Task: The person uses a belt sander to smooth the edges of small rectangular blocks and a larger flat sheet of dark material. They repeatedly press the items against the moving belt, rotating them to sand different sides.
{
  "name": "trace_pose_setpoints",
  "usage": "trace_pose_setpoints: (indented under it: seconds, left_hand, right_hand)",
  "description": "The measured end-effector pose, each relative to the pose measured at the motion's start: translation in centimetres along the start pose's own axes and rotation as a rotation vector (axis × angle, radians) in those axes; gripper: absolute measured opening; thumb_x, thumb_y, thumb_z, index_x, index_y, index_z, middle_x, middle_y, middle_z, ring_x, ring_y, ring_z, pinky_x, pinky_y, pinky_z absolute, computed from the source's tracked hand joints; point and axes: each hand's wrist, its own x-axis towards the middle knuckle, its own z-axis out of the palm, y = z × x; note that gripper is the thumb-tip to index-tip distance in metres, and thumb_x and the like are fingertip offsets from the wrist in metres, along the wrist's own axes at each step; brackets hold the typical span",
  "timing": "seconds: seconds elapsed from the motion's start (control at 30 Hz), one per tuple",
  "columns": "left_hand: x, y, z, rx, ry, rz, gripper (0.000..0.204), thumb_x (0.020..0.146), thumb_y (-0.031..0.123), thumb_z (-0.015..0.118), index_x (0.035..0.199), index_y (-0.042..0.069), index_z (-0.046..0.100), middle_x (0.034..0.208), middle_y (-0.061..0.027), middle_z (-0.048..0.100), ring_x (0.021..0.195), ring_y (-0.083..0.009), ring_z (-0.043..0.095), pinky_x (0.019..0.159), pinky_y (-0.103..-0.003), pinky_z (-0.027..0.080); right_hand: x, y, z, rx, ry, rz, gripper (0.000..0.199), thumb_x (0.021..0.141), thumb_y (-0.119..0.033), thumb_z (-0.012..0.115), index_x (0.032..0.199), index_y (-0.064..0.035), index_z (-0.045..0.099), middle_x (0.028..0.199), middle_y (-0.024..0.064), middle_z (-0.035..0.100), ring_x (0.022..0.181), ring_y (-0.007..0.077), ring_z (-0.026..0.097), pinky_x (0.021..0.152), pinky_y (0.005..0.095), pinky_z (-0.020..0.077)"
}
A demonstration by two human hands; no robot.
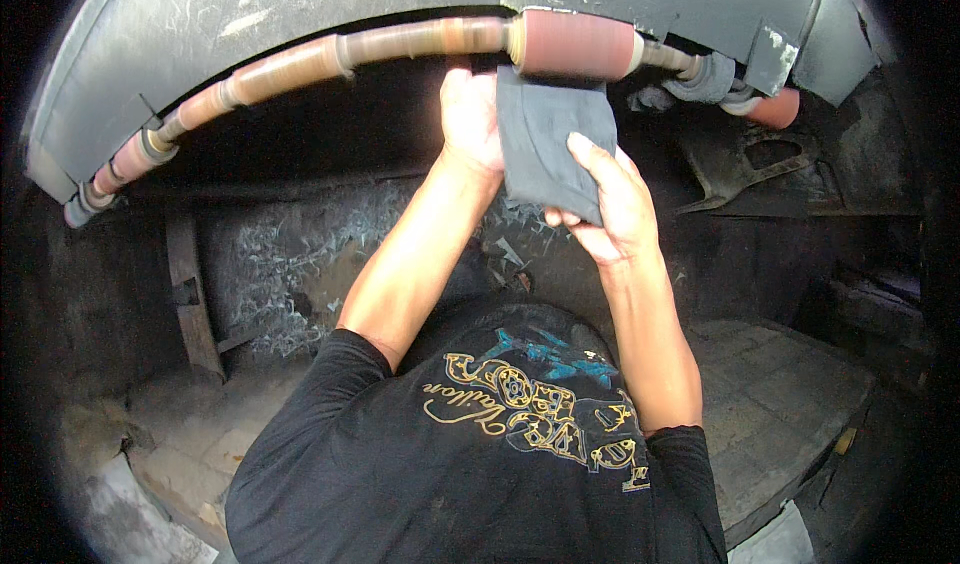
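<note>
Sheet (545,139) of dark grey abrasive hangs at 6 o'clock under the reddish roller (575,44), whose long axis runs 9 to 3; left hand (470,119) and right hand (610,209) both pinch it, fingers closed on its edges.

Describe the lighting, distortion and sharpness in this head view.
Head view: strong fisheye bend curves the long roller shaft into an arc; corners vignette to black; light falls on the left hand, right hand and grey sheet; the recess behind is deep shadow; centre sharp.

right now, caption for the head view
Both hands, left hand and right hand, hold a dark grey sheet under a reddish roller.
</note>
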Motion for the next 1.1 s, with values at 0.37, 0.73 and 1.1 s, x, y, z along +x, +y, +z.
trace_pose_setpoints:
  seconds: [0.37, 0.73, 1.1]
  left_hand:
    - [-2.2, -2.4, 7.0, -0.112, 0.320, -0.011, 0.089, 0.096, 0.071, 0.031, 0.147, -0.002, 0.036, 0.145, -0.0225, 0.046, 0.131, -0.0349, 0.047, 0.113, -0.045, 0.034]
    - [-3.0, -3.2, 4.1, -0.057, 0.346, 0.005, 0.080, 0.094, 0.067, 0.043, 0.137, 0.000, 0.047, 0.138, -0.0212, 0.052, 0.123, -0.0353, 0.053, 0.108, -0.050, 0.039]
    - [-0.6, -2.2, 5.6, -0.108, 0.275, 0.027, 0.083, 0.099, 0.066, 0.026, 0.142, -0.002, 0.043, 0.143, -0.0223, 0.049, 0.127, -0.0377, 0.049, 0.113, -0.050, 0.033]
  right_hand:
    - [-4.1, 0.7, -1.7, -0.070, -0.022, 0.126, 0.036, 0.094, -0.024, 0.063, 0.120, 0.0000, 0.054, 0.091, 0.0122, 0.067, 0.065, 0.0212, 0.066, 0.050, 0.0327, 0.0537]
    - [-3.9, 1.5, -4.0, -0.166, 0.038, 0.254, 0.048, 0.093, -0.025, 0.067, 0.128, 0.0050, 0.056, 0.117, 0.0125, 0.066, 0.107, 0.0186, 0.063, 0.095, 0.0345, 0.0505]
    - [-3.6, 1.1, -2.8, -0.027, -0.076, 0.061, 0.039, 0.094, -0.029, 0.064, 0.119, -0.0001, 0.056, 0.089, 0.0101, 0.066, 0.060, 0.0199, 0.064, 0.042, 0.0312, 0.0491]
